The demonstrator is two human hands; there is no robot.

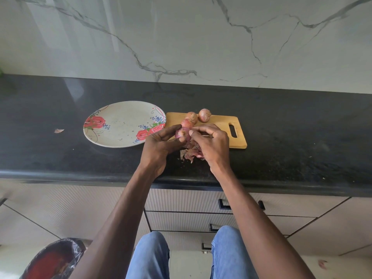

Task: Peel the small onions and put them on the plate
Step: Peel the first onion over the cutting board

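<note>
Held just right of the plate point(112, 125), above the near left corner of the cutting board point(221, 121): one small onion point(181, 133), wrapped in the curled grip of the left hand point(161, 143), root end turned up toward the camera. Closed in against that onion from the side away from the plate: the right hand point(211, 143), its fingertips point(194, 132) pinched narrow at the skin, apparently on a strip of peel, though the exact hold is too small to tell. Below the two hands, on the bench point(302, 137) right of the plate: a heap of loose peels point(189, 152). Farther back on the board, beyond the held onion: three unpeeled onions point(205, 115), close together. No onion on the plate yet. Key relation for the coming move: plate directly on the left-hand side of the held onion, near, with nothing between, so probably a short carry by the left hand toward the plate once the last skin is off. Left of the plate, well apart: a stray scrap of peel point(59, 130).
</note>
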